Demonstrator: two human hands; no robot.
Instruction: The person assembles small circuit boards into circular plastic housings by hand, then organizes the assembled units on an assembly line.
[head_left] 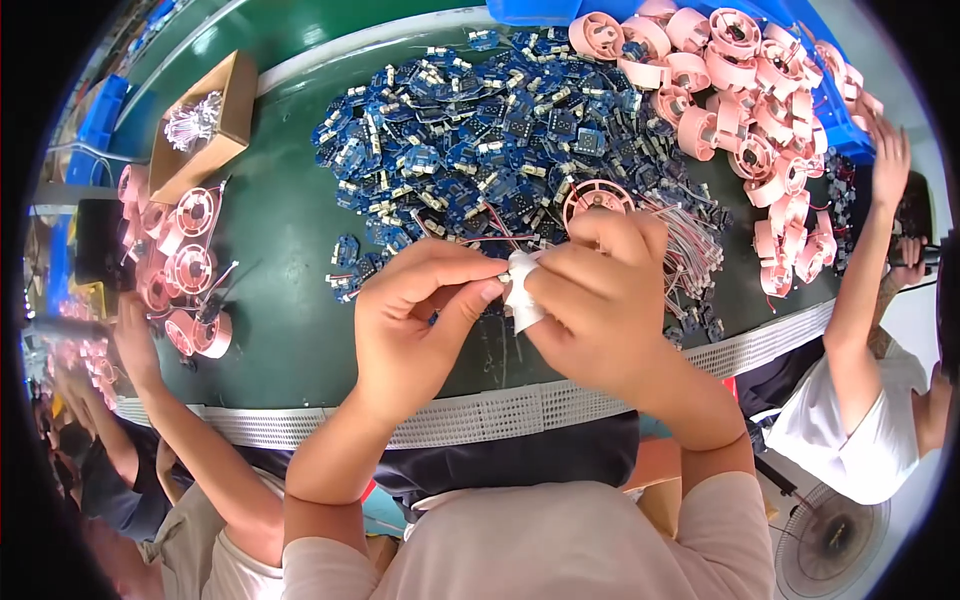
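Observation:
My left hand (405, 315) and my right hand (605, 295) meet over the front of the green work surface (270, 330). The left thumb and index finger are pinched together at a small dark piece, too hidden to name. Closed as well, my right hand has white material (522, 290) at its fingertips; whether this is a wrap on a finger or a held piece cannot be made out. Thin red and white wires (492, 238) run just behind the fingertips. A pink round housing (598, 190) lies behind my right hand, partly covered by it.
A large heap of blue circuit boards (480, 140) spreads beyond my hands. Bundled cables (690, 240) lie right of them. Pink housings (735, 90) pile at far right, others (190, 268) at left near a cardboard box (215, 130). Co-workers' arms (865, 270) reach in from both sides.

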